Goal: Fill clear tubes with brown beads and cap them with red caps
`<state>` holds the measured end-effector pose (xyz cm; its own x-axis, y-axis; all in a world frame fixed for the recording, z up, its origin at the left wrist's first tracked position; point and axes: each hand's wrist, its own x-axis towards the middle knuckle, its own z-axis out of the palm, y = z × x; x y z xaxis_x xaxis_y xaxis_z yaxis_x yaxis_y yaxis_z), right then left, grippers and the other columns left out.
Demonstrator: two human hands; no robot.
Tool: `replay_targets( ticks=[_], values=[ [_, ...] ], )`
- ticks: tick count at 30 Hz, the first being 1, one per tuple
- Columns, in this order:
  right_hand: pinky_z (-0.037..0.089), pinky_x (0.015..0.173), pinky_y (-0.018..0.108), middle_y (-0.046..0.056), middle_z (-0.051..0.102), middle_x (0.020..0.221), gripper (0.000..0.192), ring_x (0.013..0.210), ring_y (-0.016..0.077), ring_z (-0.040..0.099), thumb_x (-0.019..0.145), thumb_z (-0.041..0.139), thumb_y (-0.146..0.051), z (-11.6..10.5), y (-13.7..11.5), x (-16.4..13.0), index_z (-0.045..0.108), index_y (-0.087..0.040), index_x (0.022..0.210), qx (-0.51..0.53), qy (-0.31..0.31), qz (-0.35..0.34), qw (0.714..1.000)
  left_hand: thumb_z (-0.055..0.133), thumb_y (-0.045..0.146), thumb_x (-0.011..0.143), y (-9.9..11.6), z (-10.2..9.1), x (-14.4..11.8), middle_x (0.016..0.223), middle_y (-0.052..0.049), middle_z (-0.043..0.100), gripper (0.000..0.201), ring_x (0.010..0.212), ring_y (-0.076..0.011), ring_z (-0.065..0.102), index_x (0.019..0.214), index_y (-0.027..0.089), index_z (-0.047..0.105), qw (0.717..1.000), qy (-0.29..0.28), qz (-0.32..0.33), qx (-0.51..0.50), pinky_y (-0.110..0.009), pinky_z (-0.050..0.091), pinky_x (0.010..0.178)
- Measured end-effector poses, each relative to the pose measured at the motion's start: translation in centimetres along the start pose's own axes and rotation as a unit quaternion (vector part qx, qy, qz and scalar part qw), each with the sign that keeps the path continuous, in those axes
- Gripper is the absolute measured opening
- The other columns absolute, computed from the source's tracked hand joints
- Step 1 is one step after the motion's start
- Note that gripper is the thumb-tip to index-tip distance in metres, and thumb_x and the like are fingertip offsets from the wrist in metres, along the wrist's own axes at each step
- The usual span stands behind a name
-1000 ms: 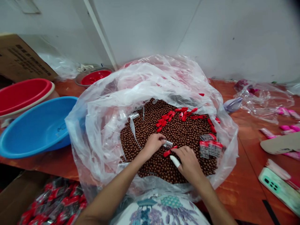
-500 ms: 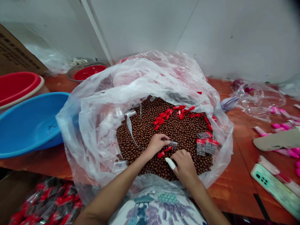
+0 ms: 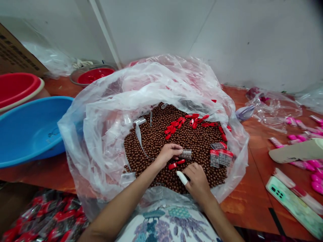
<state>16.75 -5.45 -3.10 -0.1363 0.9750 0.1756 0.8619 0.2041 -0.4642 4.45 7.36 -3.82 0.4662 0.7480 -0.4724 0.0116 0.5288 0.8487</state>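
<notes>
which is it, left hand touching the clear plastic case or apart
Touching: the head view shows the left hand with its fingertips on the clear plastic case, gripping the end nearest it.

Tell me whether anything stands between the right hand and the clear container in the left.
A red cap lies on the brown beads between the right hand, on its thumb side, and the clear container; nothing else visible stands between them.
</notes>
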Motion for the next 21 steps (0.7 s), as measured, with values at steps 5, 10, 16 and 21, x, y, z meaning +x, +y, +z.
replay_targets(
  ticks=[5, 10, 16, 21],
  values=[
    [0.039, 0.074, 0.033, 0.005, 0.059, 0.084, 0.012, 0.083, 0.0199, 0.049, 0.084, 0.048, -0.019, -0.2, 0.1, 0.4, 0.06, -0.02, 0.087, 0.014, 0.047, 0.016, 0.999, 0.07, 0.025, 0.067, 0.7, -1.5, -1.7, 0.087, -0.008, 0.066, 0.029, 0.066, -0.0136, 0.063, 0.092, 0.013, 0.064, 0.995, -0.005, -0.017, -0.1, -0.022, 0.052, 0.053],
    [0.039, 0.087, 0.041, 0.01, 0.05, 0.124, 0.049, 0.106, 0.0244, 0.044, 0.08, 0.043, -0.009, 0.3, 0.5, 1.2, 0.044, -0.021, 0.127, -0.05, 0.048, -0.031, 0.997, 0.065, 0.022, 0.073, 1.0, -2.9, -4.0, 0.099, -0.012, 0.065, 0.026, 0.074, -0.0143, 0.063, 0.097, 0.011, 0.063, 0.987, -0.002, -0.003, -0.16, -0.024, 0.054, 0.065],
    [0.036, 0.086, 0.04, 0.006, 0.054, 0.121, 0.059, 0.109, 0.0259, 0.039, 0.072, 0.044, 0.003, 0.7, 0.0, 2.7, 0.046, -0.022, 0.126, -0.102, -0.021, -0.072, 0.992, 0.067, 0.021, 0.072, 0.1, -3.3, -5.4, 0.101, -0.01, 0.064, 0.025, 0.088, -0.0173, 0.062, 0.095, 0.012, 0.063, 0.983, 0.021, 0.037, -0.179, -0.028, 0.054, 0.074],
    [0.037, 0.081, 0.037, 0.006, 0.061, 0.096, 0.045, 0.098, 0.0236, 0.045, 0.072, 0.048, 0.001, 0.4, -0.1, 3.4, 0.057, -0.023, 0.109, -0.081, -0.011, -0.043, 0.996, 0.066, 0.021, 0.073, -0.1, -3.8, -6.4, 0.104, -0.01, 0.062, 0.025, 0.091, -0.0183, 0.061, 0.096, 0.013, 0.062, 0.98, 0.045, 0.057, -0.188, -0.03, 0.053, 0.075]
  ],
)
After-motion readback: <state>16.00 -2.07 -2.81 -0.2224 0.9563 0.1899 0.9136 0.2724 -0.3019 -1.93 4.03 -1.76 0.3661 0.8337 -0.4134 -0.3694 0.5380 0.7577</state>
